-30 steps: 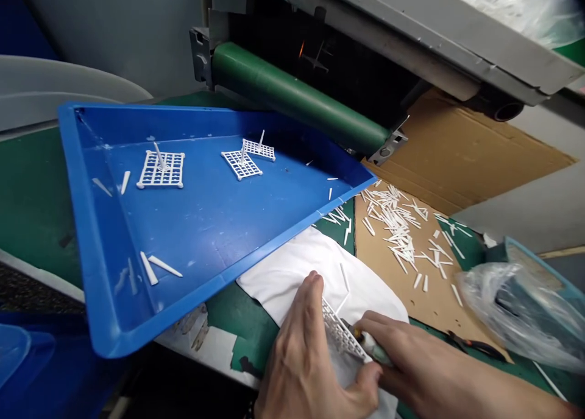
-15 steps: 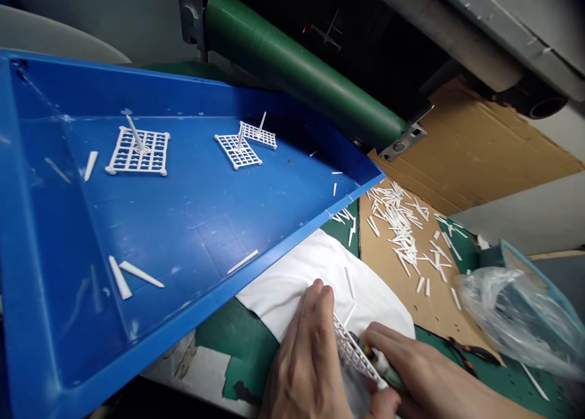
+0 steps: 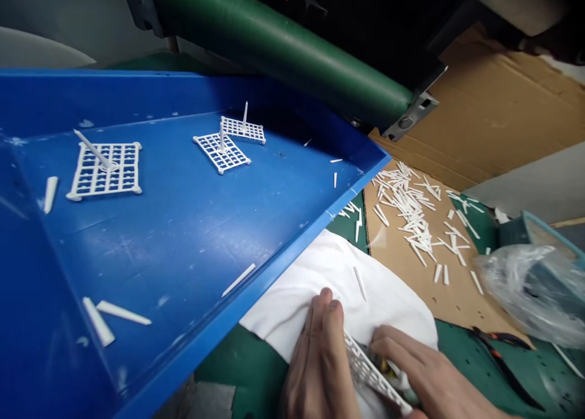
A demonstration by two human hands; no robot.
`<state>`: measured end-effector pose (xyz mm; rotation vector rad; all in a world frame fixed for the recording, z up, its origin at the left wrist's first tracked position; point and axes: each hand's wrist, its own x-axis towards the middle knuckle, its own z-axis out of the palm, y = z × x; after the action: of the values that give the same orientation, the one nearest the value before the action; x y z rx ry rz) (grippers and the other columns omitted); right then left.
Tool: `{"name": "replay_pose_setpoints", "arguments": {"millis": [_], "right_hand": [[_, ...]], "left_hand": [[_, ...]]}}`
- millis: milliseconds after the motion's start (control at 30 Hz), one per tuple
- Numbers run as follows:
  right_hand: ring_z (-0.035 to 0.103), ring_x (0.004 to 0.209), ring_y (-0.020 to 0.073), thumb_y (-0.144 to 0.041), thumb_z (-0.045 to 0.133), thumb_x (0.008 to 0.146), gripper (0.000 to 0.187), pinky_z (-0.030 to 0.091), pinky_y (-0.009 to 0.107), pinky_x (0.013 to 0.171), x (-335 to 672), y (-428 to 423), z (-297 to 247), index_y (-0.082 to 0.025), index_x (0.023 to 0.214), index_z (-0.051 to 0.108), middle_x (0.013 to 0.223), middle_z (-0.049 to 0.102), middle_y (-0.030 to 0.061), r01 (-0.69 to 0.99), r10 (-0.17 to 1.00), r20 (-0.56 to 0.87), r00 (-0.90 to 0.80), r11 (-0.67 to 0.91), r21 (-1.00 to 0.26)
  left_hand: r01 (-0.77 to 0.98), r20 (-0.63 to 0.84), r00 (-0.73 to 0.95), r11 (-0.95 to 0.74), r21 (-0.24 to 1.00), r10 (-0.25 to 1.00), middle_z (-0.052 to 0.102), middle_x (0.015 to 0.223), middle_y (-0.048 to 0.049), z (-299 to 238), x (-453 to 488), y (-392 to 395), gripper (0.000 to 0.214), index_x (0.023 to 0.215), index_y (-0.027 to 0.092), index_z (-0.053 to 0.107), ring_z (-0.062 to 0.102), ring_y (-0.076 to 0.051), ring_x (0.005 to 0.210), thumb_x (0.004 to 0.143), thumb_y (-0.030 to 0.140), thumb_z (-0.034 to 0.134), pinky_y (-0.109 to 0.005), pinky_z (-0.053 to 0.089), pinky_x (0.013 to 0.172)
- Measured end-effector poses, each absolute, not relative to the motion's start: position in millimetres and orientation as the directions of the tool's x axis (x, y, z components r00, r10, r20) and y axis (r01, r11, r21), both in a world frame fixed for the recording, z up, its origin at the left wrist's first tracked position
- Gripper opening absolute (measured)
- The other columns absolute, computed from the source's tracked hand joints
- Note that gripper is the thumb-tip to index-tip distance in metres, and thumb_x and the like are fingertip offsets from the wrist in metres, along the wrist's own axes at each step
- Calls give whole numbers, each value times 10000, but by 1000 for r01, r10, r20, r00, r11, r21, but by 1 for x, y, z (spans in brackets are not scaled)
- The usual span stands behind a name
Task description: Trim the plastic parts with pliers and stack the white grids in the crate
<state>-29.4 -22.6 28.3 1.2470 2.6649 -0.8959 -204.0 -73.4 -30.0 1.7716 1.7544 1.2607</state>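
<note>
Near the bottom center, the left hand (image 3: 320,364) grasps a white plastic lattice (image 3: 372,370) steady over a white cloth (image 3: 315,285) while the right hand (image 3: 425,370) curls against it, its hold partly hidden.

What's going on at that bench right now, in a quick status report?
Hands: left hand against the white plastic lattice, right hand at its lower end. Lattice over white cloth. Nearby: loose white plastic spike, blue plastic tray rim.

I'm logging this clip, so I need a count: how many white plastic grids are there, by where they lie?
White plastic grids in the blue tray: 3
White plastic grid between the left hand and right hand: 1
Total: 4
</note>
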Motion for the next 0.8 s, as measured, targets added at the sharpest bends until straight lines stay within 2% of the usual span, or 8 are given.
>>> {"name": "replay_pose_setpoints", "arguments": {"millis": [167,233,333,433,500,567,633,800], "right_hand": [[570,814,198,-319,383,950,192,481,313,796,-36,-17,43,-210,900,533,898,592,67,763,664,-424,-616,370,-530],[556,838,202,-388,409,958,233,466,324,826,-34,-14,49,-207,902,544,905,598,59,752,666,-441,-601,285,-594],[547,857,211,-512,441,940,342,467,321,806,-24,-12,47,-192,924,562,901,589,53,670,702,-437,-563,78,-738],[549,792,207,-587,426,924,446,464,319,746,-12,-13,33,-169,863,567,825,570,54,467,734,-357,-577,-62,-882],[551,755,206,-595,434,915,455,465,325,726,-6,-16,23,-167,839,568,791,576,62,322,780,-280,-560,-106,-941],[559,737,213,-602,482,888,438,478,332,701,-2,-20,16,-176,829,566,774,585,66,229,837,-240,-491,-142,-963],[577,746,231,-615,536,850,434,495,339,683,2,-24,12,-183,818,566,772,594,69,188,878,-224,-422,-157,-970],[618,830,284,-606,619,789,400,538,382,702,18,-26,-7,-215,866,592,843,621,76,132,894,-227,-386,-190,-973]], "left_hand": [[627,241,-129,-109,771,962,411,1469,-119,-12,-204,-85,987,1514,149,136,430,-323,1317,716,412,654,-365,505,1011],[666,201,-100,-84,741,975,324,1510,-159,-6,-211,-91,1010,1517,101,75,378,-341,1347,698,302,631,-402,501,1005],[749,220,-147,-37,662,964,255,1542,-155,2,-227,-99,902,1518,160,91,321,-327,1384,738,156,543,-444,483,1008],[825,305,-181,-25,565,935,390,1453,-165,9,-238,-103,655,1456,179,279,384,-302,1348,835,148,485,-452,464,1016],[862,307,-146,-31,506,941,546,1244,-139,12,-239,-101,383,1260,186,507,530,-269,1185,880,168,465,-415,505,943],[896,250,-96,-25,442,963,596,1019,-96,13,-233,-95,169,1006,192,608,597,-236,980,896,203,481,-379,535,834],[933,193,-69,-5,359,979,587,911,-73,12,-224,-86,116,870,188,604,594,-220,870,897,237,503,-366,537,771],[968,169,21,-63,243,985,592,867,-58,34,-219,-89,161,833,173,580,580,-192,825,920,236,461,-317,521,745]]}}
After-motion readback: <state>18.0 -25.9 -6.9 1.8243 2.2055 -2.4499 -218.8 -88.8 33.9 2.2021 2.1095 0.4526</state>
